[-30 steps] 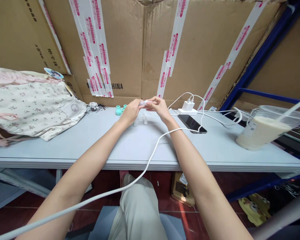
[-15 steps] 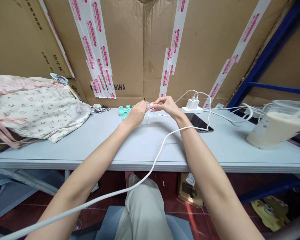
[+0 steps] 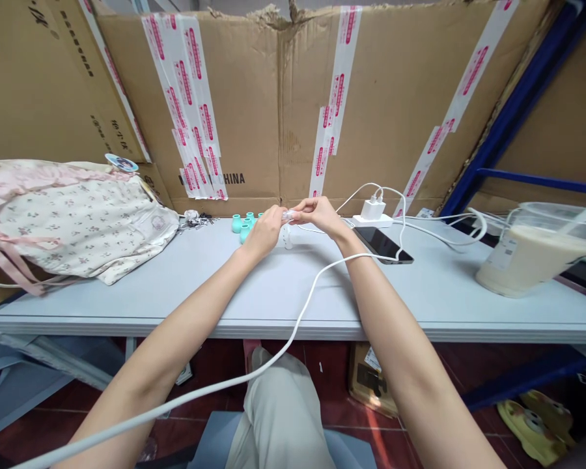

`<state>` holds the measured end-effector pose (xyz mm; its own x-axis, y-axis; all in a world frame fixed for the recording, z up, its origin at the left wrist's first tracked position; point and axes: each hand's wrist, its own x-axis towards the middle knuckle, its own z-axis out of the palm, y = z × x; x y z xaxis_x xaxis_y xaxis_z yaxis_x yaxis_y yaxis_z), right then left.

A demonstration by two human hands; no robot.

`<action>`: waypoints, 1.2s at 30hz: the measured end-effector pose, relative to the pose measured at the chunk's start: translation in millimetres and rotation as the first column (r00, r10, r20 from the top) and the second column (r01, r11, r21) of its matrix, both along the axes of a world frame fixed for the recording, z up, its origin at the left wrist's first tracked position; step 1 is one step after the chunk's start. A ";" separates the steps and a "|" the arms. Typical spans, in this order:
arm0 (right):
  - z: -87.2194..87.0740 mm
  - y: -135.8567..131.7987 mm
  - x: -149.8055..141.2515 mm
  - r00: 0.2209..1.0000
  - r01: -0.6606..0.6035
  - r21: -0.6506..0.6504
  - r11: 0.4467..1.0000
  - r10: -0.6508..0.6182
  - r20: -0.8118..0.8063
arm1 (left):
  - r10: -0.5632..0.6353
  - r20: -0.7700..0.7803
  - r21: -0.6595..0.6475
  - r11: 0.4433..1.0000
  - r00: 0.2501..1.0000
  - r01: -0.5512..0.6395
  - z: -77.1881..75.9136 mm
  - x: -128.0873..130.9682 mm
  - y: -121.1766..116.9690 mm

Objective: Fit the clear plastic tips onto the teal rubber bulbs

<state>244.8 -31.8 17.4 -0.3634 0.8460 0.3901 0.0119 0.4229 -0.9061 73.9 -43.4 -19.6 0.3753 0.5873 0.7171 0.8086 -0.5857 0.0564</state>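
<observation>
Above the back of the table, my left hand [image 3: 267, 229] and my right hand [image 3: 318, 213] come together with fingers closed. Between their fingertips is a small clear plastic piece [image 3: 287, 215], whose exact kind I cannot make out. Just below it, another small clear, tube-like piece [image 3: 288, 237] is at the tabletop; whether the two are joined is hard to see. Several small turquoise vase-shaped pots [image 3: 237, 223] stand beside my left hand, which partly hides some of them.
A white cable [image 3: 317, 281] crosses over my right forearm. Right of my hands are a phone [image 3: 383, 243], a charger on a power strip [image 3: 372, 215] and a cup of milky drink [image 3: 527, 254]. To the left lie a floral bag [image 3: 92, 218] and keys [image 3: 195, 219]. Cardboard [image 3: 249, 98] stands behind.
The camera view has tilted up slightly, so things sit a little lower. Both hands stay together on the clear plastic piece, with only slight finger movement.
</observation>
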 end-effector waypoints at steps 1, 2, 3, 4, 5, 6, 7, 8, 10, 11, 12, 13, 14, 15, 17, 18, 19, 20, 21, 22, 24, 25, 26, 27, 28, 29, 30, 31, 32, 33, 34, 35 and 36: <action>-0.8 -0.3 -1.7 1.000 0.013 0.012 1.000 -0.013 0.007 | -0.006 0.028 -0.011 1.000 1.000 0.007 0.3 -0.7 1.1; -1.5 -0.4 -3.5 1.000 0.027 0.025 0.999 -0.027 0.014 | -0.013 0.059 -0.023 1.000 0.998 0.014 0.8 -1.3 2.1; -2.3 -0.5 -5.2 0.999 0.038 0.036 0.999 -0.039 0.017 | -0.018 0.090 -0.035 0.999 0.996 0.021 1.6 -1.7 2.8; -3.1 -0.3 -6.8 0.999 0.045 0.043 0.998 -0.046 0.016 | -0.023 0.114 -0.045 0.999 0.993 0.029 2.5 -1.9 3.1; -3.9 0.2 -8.0 0.999 0.049 0.044 0.998 -0.050 0.009 | -0.029 0.126 -0.052 0.998 0.992 0.036 3.4 -1.8 2.9; -4.7 0.9 -8.8 0.999 0.051 0.041 0.998 -0.051 0.000 | -0.036 0.122 -0.058 0.997 0.992 0.043 4.4 -1.6 2.3; -5.4 1.8 -9.1 0.999 0.053 0.035 0.998 -0.053 -0.009 | -0.044 0.107 -0.061 0.997 0.993 0.050 5.3 -1.4 1.6; -6.1 2.8 -9.0 0.998 0.059 0.030 0.998 -0.058 -0.017 | -0.053 0.087 -0.065 0.996 0.995 0.059 6.1 -1.6 1.2; -7.2 5.0 -7.6 0.996 0.084 0.020 0.996 -0.084 -0.030 | -0.085 0.069 -0.075 0.993 0.994 0.090 7.2 -4.6 3.2; -7.6 6.0 -6.7 0.994 0.102 0.012 0.995 -0.102 -0.034 | -0.100 0.093 -0.076 0.991 0.991 0.108 7.3 -8.1 6.6; -8.0 6.9 -5.8 0.992 0.120 -0.001 0.993 -0.120 -0.039 | -0.112 0.137 -0.074 0.990 0.984 0.123 7.0 -13.6 11.9; -8.3 7.8 -5.0 0.989 0.138 -0.017 0.990 -0.138 -0.046 | -0.107 0.213 -0.061 0.991 0.971 0.123 6.1 -21.2 19.1; -8.6 8.6 -4.3 0.987 0.153 -0.035 0.988 -0.155 -0.052 | -0.077 0.292 -0.045 0.995 0.953 0.095 4.6 -31.0 27.8; -8.9 9.4 -3.7 0.984 0.165 -0.053 0.985 -0.169 -0.062 | -0.025 0.367 -0.033 0.999 0.930 0.040 2.3 -42.7 37.3; -9.5 10.5 -3.0 0.979 0.177 -0.080 0.981 -0.184 -0.089 | 0.130 0.487 -0.043 0.991 0.864 -0.125 -4.9 -69.8 56.4; -9.8 10.8 -2.7 0.978 0.177 -0.087 0.980 -0.185 -0.099 | 0.217 0.518 -0.071 0.975 0.827 -0.211 -9.6 -83.7 64.8; -10.2 10.9 -2.4 0.978 0.173 -0.090 0.981 -0.181 -0.103 | 0.267 0.536 -0.097 0.962 0.801 -0.256 -14.9 -96.9 72.1; -10.6 11.0 -2.2 0.980 0.163 -0.088 0.983 -0.172 -0.099 | 0.296 0.544 -0.121 0.954 0.785 -0.276 -20.4 -108.6 78.1; -11.1 10.9 -2.0 0.983 0.152 -0.088 0.984 -0.160 -0.090 | 0.321 0.550 -0.148 0.946 0.771 -0.288 -26.1 -118.3 82.9; -11.6 10.7 -1.9 0.986 0.138 -0.092 0.986 -0.145 -0.080 | 0.340 0.553 -0.183 0.940 0.760 -0.287 -31.5 -125.9 86.6; -12.8 10.2 -2.0 0.991 0.105 -0.110 0.988 -0.113 -0.074 | 0.361 0.556 -0.313 0.925 0.749 -0.213 -41.0 -134.7 91.3; -13.4 10.0 -2.2 0.992 0.087 -0.123 0.989 -0.098 -0.079 | 0.344 0.545 -0.363 0.919 0.765 -0.154 -44.8 -136.4 92.4; -13.9 9.8 -2.5 0.993 0.068 -0.138 0.988 -0.081 -0.087 | 0.325 0.536 -0.395 0.912 0.779 -0.109 -47.8 -137.1 93.0; -14.3 9.6 -3.0 0.994 0.046 -0.150 0.988 -0.061 -0.094 | 0.301 0.525 -0.415 0.907 0.796 -0.069 -50.0 -137.0 93.0; -14.6 9.3 -3.6 0.994 0.022 -0.159 0.987 -0.038 -0.099 | 0.281 0.515 -0.426 0.904 0.810 -0.042 -51.2 -136.7 92.8; -14.7 8.9 -4.3 0.995 -0.001 -0.167 0.986 -0.016 -0.102 | 0.268 0.510 -0.428 0.903 0.817 -0.028 -51.1 -136.4 92.3; -14.8 8.5 -5.0 0.994 -0.022 -0.171 0.985 0.004 -0.108 | 0.260 0.509 -0.426 0.905 0.820 -0.022 -49.7 -136.1 91.8; -14.7 8.0 -5.7 0.993 -0.039 -0.172 0.984 0.019 -0.115 | 0.259 0.515 -0.416 0.909 0.817 -0.027 -46.8 -135.6 91.4; -14.6 7.5 -6.4 0.992 -0.050 -0.172 0.984 0.028 -0.123 | 0.264 0.526 -0.398 0.916 0.809 -0.040 -42.4 -134.8 90.9; -14.5 7.1 -6.9 0.991 -0.051 -0.172 0.984 0.029 -0.130 | 0.273 0.541 -0.375 0.925 0.795 -0.063 -36.7 -133.0 90.1; -14.3 6.8 -7.3 0.991 -0.045 -0.172 0.984 0.022 -0.135 | 0.277 0.561 -0.348 0.934 0.780 -0.081 -29.8 -129.8 88.6; -14.3 6.7 -7.4 0.990 -0.033 -0.168 0.985 0.010 -0.138 | 0.272 0.579 -0.320 0.943 0.769 -0.092 -22.2 -124.8 86.1; -14.2 6.8 -7.5 0.990 -0.020 -0.163 0.986 -0.003 -0.140 | 0.258 0.596 -0.292 0.952 0.761 -0.094 -14.5 -117.7 82.1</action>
